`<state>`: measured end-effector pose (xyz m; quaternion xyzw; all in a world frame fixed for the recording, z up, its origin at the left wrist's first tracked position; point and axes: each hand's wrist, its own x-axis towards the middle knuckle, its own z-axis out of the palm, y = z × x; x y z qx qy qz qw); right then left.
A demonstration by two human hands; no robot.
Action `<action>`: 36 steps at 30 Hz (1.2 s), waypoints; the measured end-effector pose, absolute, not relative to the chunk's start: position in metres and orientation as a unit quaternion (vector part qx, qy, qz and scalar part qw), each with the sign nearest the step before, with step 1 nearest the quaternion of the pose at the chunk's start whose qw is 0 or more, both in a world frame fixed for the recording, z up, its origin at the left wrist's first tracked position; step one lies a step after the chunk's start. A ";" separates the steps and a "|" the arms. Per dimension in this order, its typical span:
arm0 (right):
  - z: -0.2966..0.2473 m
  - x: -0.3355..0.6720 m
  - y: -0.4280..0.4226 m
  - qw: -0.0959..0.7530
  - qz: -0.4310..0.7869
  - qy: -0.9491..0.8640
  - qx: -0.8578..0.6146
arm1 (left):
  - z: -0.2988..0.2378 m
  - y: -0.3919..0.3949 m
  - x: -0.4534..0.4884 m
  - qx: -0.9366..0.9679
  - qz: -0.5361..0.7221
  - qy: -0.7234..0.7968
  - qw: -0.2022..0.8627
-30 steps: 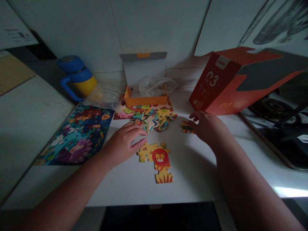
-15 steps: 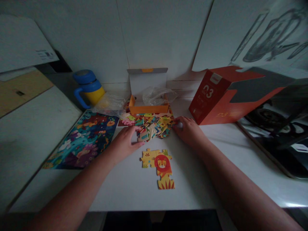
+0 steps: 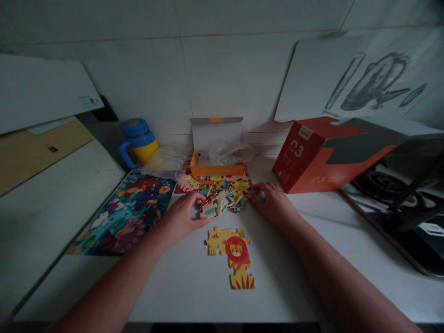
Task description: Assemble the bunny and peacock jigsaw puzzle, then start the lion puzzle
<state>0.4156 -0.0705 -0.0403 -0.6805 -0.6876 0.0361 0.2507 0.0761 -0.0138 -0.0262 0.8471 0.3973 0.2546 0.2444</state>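
Observation:
A heap of loose colourful puzzle pieces (image 3: pixel 225 192) lies on the white counter (image 3: pixel 194 286). My left hand (image 3: pixel 183 215) curls at the heap's left edge, thumb and fingers pinched on a pale puzzle piece (image 3: pixel 208 210). My right hand (image 3: pixel 272 201) rests at the heap's right edge, fingers spread and touching pieces there. A joined group of pieces with a lion picture (image 3: pixel 234 252) lies just in front of both hands.
A picture sheet (image 3: pixel 128 215) lies at the left. An open orange box (image 3: pixel 215 155) with plastic bags (image 3: pixel 227 150) stands behind the heap, a blue-and-yellow mug (image 3: pixel 138 141) at the back left, a big red carton (image 3: pixel 333 155) at the right, a stove (image 3: pixel 409 194) beyond it.
My right hand has moved left from a lone piece to the heap's right edge. My left hand has closed on a pale piece. The view has tilted upward.

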 end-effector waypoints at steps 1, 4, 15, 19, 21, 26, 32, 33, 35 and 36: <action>-0.040 0.416 -0.071 0.249 0.034 -0.683 -0.686 | -0.027 -0.013 0.075 0.846 0.261 0.397 0.243; -0.040 0.419 -0.075 0.238 0.010 -0.657 -0.715 | -0.028 -0.011 0.073 0.841 0.273 0.395 0.248; -0.039 0.427 -0.094 0.167 -0.093 -0.569 -0.800 | -0.001 -0.010 0.055 0.828 0.198 0.399 0.340; -0.034 0.417 -0.090 0.228 -0.080 -0.627 -0.740 | 0.005 -0.009 0.051 0.837 0.173 0.390 0.342; -0.028 0.406 -0.089 0.281 -0.049 -0.676 -0.679 | 0.008 -0.008 0.051 0.854 0.166 0.378 0.317; -0.011 0.375 -0.096 0.381 0.099 -0.710 -0.583 | 0.016 -0.015 0.055 0.900 0.190 0.310 0.242; -0.004 0.359 -0.106 0.375 0.374 -0.673 -0.516 | 0.012 -0.045 0.077 0.921 0.209 0.220 0.244; -0.006 0.357 -0.106 0.370 0.406 -0.665 -0.505 | 0.010 -0.050 0.081 0.922 0.214 0.210 0.246; -0.011 0.356 -0.106 0.359 0.440 -0.651 -0.504 | 0.007 -0.054 0.086 0.923 0.218 0.202 0.244; -0.014 0.355 -0.105 0.355 0.446 -0.644 -0.510 | 0.005 -0.055 0.087 0.923 0.220 0.205 0.240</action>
